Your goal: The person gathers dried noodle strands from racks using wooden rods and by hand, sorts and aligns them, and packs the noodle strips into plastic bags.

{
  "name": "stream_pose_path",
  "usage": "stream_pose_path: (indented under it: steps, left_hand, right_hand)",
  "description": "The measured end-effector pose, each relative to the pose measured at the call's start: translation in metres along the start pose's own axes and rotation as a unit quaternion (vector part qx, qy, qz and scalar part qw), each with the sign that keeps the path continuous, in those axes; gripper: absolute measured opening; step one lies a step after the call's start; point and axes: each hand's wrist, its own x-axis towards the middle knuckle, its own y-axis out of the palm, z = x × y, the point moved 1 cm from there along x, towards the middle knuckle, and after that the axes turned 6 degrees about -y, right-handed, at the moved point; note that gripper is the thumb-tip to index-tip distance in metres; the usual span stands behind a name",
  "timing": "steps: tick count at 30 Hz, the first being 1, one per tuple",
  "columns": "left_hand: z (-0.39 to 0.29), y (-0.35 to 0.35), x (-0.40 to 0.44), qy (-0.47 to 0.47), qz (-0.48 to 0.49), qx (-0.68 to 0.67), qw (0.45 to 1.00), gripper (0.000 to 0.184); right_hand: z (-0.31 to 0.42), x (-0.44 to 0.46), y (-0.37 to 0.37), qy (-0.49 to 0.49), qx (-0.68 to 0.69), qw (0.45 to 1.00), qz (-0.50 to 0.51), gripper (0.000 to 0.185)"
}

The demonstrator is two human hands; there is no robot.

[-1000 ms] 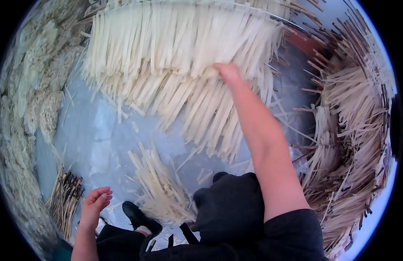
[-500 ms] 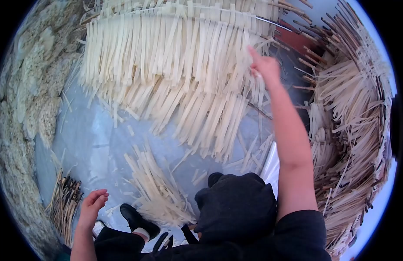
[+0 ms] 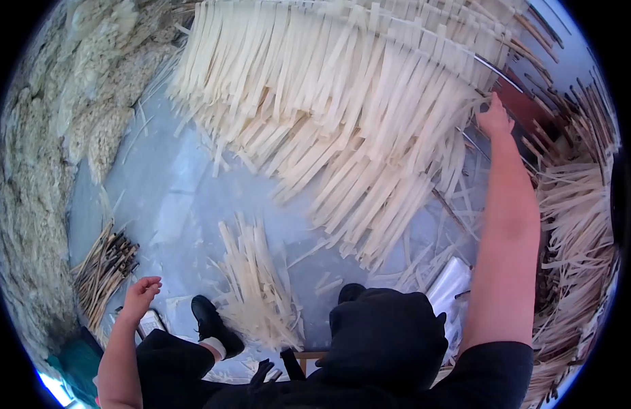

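Pale flat strips [image 3: 315,88] hang side by side in a wide, layered sheet over thin rods. My right hand [image 3: 496,117] is stretched far forward at the right edge of these strips, just below a dark metallic rod end [image 3: 496,70]. Its index finger points up and the others are bent; no held object shows, and whether the fingertips touch the edge strip is unclear. Down at the lower left, my left hand [image 3: 142,298] hovers with loosely curved fingers apart and nothing in it. Close to it lies a bundle of thin brown sticks [image 3: 105,273].
A loose heap of strips [image 3: 257,293] lies on the grey floor [image 3: 172,198] by my black shoe [image 3: 214,327]. Along the left rises a rough, pale fibrous mass [image 3: 36,170]. More strips on sticks [image 3: 578,225] crowd the right side. Clear plastic [image 3: 450,286] lies near my right arm.
My right hand has gone from over the strips to their right edge. The view has shifted, so the hanging strips appear farther right. My left hand stays low and empty.
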Motion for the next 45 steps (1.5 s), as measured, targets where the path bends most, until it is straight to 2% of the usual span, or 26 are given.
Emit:
stream_pose_path:
  steps: [4,5,7,10,14,16,18,19,20,21,22,24,25,27,28,30,31,32,33,35,37,38,40,41,43,45]
  left_hand:
    - [-0.001,0.007,0.004,0.014,0.021,-0.004,1.0,0.027]
    - [-0.004,0.009,0.002,0.013,0.021,-0.003,1.0,0.027]
    - [-0.022,0.015,-0.005,0.049,0.033,0.019,0.998,0.026]
    - [-0.043,0.023,-0.014,0.099,0.057,-0.011,0.993,0.026]
    - [-0.056,0.025,-0.008,0.125,0.056,0.002,0.991,0.026]
    - [-0.059,0.018,0.014,0.194,0.018,0.072,0.978,0.027]
    - [-0.102,0.013,0.017,0.171,-0.08,0.12,0.975,0.031]
    - [-0.109,0.01,0.035,0.261,-0.12,0.073,0.955,0.038]
    - [-0.115,0.007,0.068,0.425,-0.202,0.07,0.88,0.053]
    - [-0.15,0.009,0.048,0.365,-0.215,0.025,0.905,0.064]
    - [-0.172,0.004,0.056,0.474,-0.28,0.035,0.834,0.073]
    - [-0.22,0.001,0.035,0.541,-0.457,0.1,0.699,0.08]
    - [-0.235,0.0,0.021,0.543,-0.449,0.098,0.703,0.08]
    - [-0.252,0.004,-0.005,0.559,-0.49,0.13,0.657,0.071]
    - [-0.241,0.008,-0.001,0.563,-0.485,0.124,0.657,0.071]
    - [-0.199,0.013,0.03,0.538,-0.288,0.217,0.762,0.05]
    - [-0.174,0.028,0.044,0.526,-0.263,0.23,0.775,0.042]
    - [-0.15,0.042,0.047,0.514,-0.238,0.242,0.788,0.034]
    - [-0.136,0.054,0.03,0.49,-0.249,0.246,0.798,0.034]
    - [-0.129,0.066,0.01,0.463,-0.26,0.249,0.81,0.034]
    - [-0.118,0.064,-0.006,0.473,-0.278,0.22,0.806,0.034]
    - [-0.115,0.055,-0.01,0.466,-0.28,0.223,0.809,0.034]
    - [-0.117,0.026,-0.019,0.465,-0.323,0.188,0.803,0.034]
    - [-0.12,0.019,-0.041,0.458,-0.323,0.192,0.806,0.034]
    - [-0.132,0.012,-0.085,0.473,-0.327,0.068,0.815,0.032]
    - [-0.104,0.02,-0.072,0.465,-0.322,0.128,0.815,0.032]
  right_hand:
    - [-0.009,0.003,-0.018,-0.054,-0.044,0.998,-0.001,0.053]
    - [-0.014,0.002,-0.014,-0.054,-0.044,0.998,0.001,0.053]
    - [-0.022,-0.012,-0.012,-0.177,0.192,0.965,0.03,0.04]
    - [-0.006,-0.064,-0.044,-0.213,0.232,0.949,0.031,0.038]
    - [0.024,-0.148,-0.077,-0.185,0.186,0.964,-0.045,0.032]
    - [0.023,-0.178,-0.077,-0.165,0.222,0.958,-0.075,0.03]
    - [0.007,-0.201,-0.074,-0.16,0.232,0.957,-0.065,0.03]
    - [-0.006,-0.212,-0.073,-0.15,0.239,0.958,-0.05,0.03]
    - [-0.021,-0.224,-0.074,-0.159,0.277,0.947,-0.043,0.028]
    - [-0.034,-0.237,-0.074,-0.169,0.313,0.934,-0.035,0.027]
    - [-0.044,-0.254,-0.078,-0.172,0.312,0.934,-0.035,0.027]
    - [-0.065,-0.286,-0.094,-0.217,0.426,0.877,-0.038,0.024]
    - [-0.078,-0.303,-0.103,-0.211,0.421,0.881,-0.036,0.024]
    - [-0.104,-0.334,-0.122,-0.227,0.421,0.878,-0.007,0.023]
    - [-0.115,-0.347,-0.128,-0.222,0.416,0.882,-0.01,0.023]
    - [-0.125,-0.363,-0.131,-0.262,0.389,0.881,0.058,0.023]
    - [-0.128,-0.363,-0.116,-0.327,0.328,0.885,0.057,0.028]
    - [-0.122,-0.368,-0.094,-0.306,0.332,0.889,0.075,0.029]
    - [-0.109,-0.373,-0.074,-0.288,0.335,0.893,0.091,0.03]
    - [-0.057,-0.389,-0.055,-0.379,0.306,0.867,0.1,0.034]
    - [-0.011,-0.397,-0.055,-0.423,0.18,0.887,0.049,0.038]
    - [0.001,-0.394,-0.06,-0.428,0.183,0.883,0.053,0.038]
    - [0.02,-0.383,-0.089,-0.389,0.348,0.853,-0.005,0.029]
    - [0.026,-0.382,-0.109,-0.391,0.351,0.851,0.002,0.029]
    - [0.032,-0.381,-0.143,-0.397,0.28,0.871,-0.073,0.031]
    - [0.032,-0.376,-0.123,-0.406,0.272,0.872,-0.036,0.032]
